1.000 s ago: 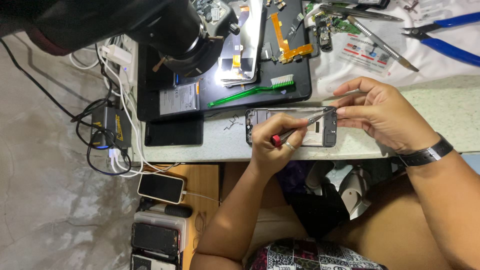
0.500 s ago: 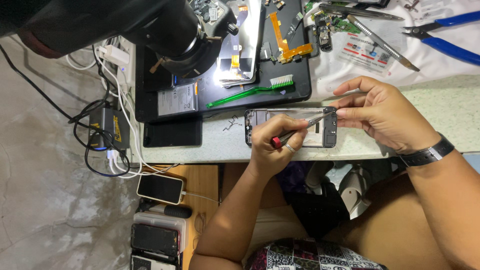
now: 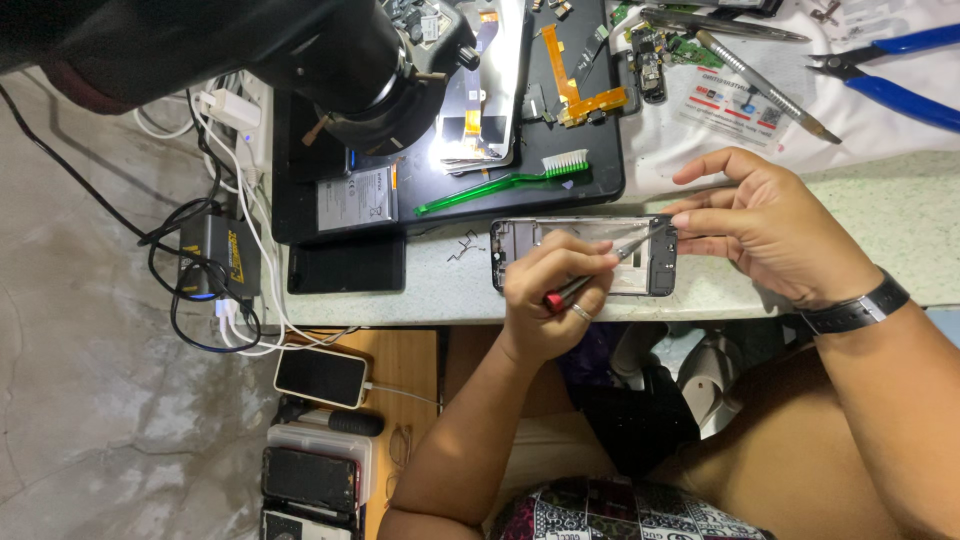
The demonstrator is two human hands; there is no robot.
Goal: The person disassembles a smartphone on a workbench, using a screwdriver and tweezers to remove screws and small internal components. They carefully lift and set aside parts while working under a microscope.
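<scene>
Two hands on the opened phone frame (image 3: 585,257), which lies flat at the worktop (image 3: 440,295) front edge. Left hand (image 3: 552,290) is closed around a red-handled screwdriver (image 3: 590,282), tip inside the frame near its right end. Right hand (image 3: 775,235) pinches that end to steady it (fingers curled, not flat). Looks like mid screw work; next needs a steady, vertical tip.

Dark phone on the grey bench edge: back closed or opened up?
Opened up. The dark phone frame lies flat with its inner tray bare. The left hand works a red-handled tool inside; the right hand steadies its end.
</scene>
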